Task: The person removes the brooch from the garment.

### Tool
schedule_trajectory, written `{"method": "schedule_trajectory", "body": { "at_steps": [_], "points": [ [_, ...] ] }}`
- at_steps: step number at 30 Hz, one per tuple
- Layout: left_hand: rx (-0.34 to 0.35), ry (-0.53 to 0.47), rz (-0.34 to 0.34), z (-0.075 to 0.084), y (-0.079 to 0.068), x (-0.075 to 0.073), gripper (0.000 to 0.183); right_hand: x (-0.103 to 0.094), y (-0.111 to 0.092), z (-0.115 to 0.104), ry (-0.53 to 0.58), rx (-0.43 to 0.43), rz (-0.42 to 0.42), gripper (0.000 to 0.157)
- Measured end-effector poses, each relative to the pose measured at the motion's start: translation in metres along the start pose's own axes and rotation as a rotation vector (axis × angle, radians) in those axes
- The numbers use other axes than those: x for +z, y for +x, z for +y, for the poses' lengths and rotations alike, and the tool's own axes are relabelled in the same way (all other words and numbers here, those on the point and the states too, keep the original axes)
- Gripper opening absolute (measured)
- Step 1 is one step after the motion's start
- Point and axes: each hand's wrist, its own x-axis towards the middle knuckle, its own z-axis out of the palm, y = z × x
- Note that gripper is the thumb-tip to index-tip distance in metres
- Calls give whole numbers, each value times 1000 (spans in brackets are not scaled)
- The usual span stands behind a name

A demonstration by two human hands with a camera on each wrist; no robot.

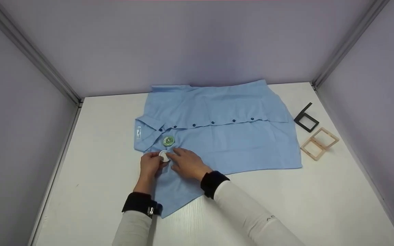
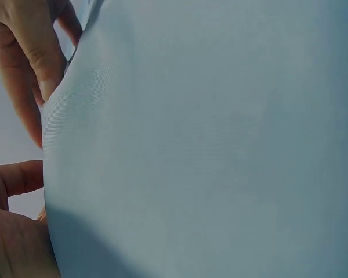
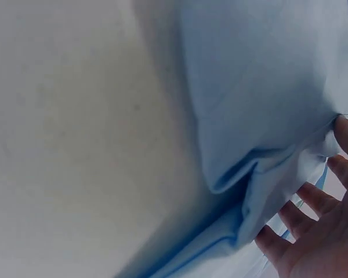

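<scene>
A light blue button shirt [image 1: 245, 147] lies with its collar to the left. A green round badge [image 1: 169, 140] sits on it near the collar. Just below that, my left hand [image 1: 150, 164] pinches a white round badge [image 1: 164, 156] against the cloth. Fingers of my right hand [image 1: 188, 164] reach the badge's right edge. In the right wrist view, the thumb and fingers of the right hand [image 3: 319, 231] hold gathered shirt cloth [image 3: 267, 174]. Raised cloth [image 2: 191, 139] fills most of the left wrist view and hides the badge there.
At the right of the white table [image 1: 108, 136] lie a black hinged square frame [image 1: 307, 122] and a light wooden hinged frame [image 1: 315, 150]. Grey partition walls [image 1: 197, 44] close off the back and both sides. One shirt corner hangs toward the table's front between my forearms.
</scene>
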Motion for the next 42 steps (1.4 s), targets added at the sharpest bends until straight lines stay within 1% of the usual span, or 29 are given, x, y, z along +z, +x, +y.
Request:
{"method": "schedule_trajectory", "body": {
  "at_steps": [7, 10, 17, 21, 25, 34, 38, 42],
  "points": [
    [-7, -8, -19, 0, 0, 0, 29, 2, 2, -1, -4, 12, 9, 51],
    [-4, -1, -12, 0, 0, 0, 28, 3, 2, -1, 14, 11, 1, 51],
    [-5, -34, -1, -1, -1, 2, 28, 3, 1, 0, 30, 7, -29, 52],
    [2, -17, 2, -1, -2, 3, 28, 2, 1, 1, 59, 3, -40, 52],
    [1, 0, -3, 0, -2, 2, 28, 2, 2, 2, 64, -1, -44, 53],
    [3, 29, -12, -2, 1, 1, 26, 0, 0, 0, 103, 16, -63, 52],
    [1, 40, -23, -2, 2, 1, 27, 2, 1, 0, 78, 16, -51, 54],
    [16, 45, -33, 1, 0, 1, 27, 4, 1, 0, 59, 11, -37, 55]
  ]
}}
